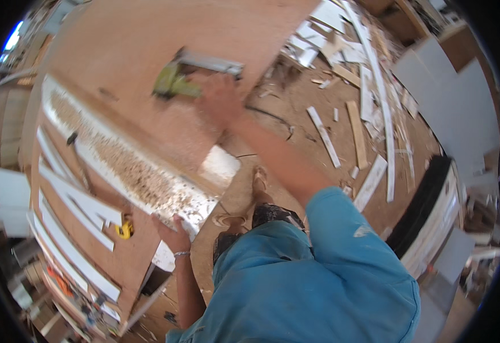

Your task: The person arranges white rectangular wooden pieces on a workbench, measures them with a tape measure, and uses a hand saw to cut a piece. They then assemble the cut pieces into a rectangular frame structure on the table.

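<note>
My right hand point(220, 97), blurred by motion, reaches out over the large reddish-brown board point(130, 34). Its fingers are closed round the handle end of a green nail gun point(173, 81) with a silver magazine. Near the board's close corner, my left hand point(174, 235) has its fingers spread. It touches or lies just over the end of a white panel strip point(196, 210) strewn with brown crumbs. Left of that strip lies a hammer point(73, 139) with a dark head. A yellow tape measure point(125, 227) sits beside white strips point(81, 211) on the brown work surface.
A dark hose point(273, 116) runs beneath my right forearm to the floor. Wood and white offcuts point(333, 43) litter the floor at the right, with a long white strip point(382, 97) among them. Grey-white panels point(450, 97) stand farther right, near a black-topped stack point(421, 206).
</note>
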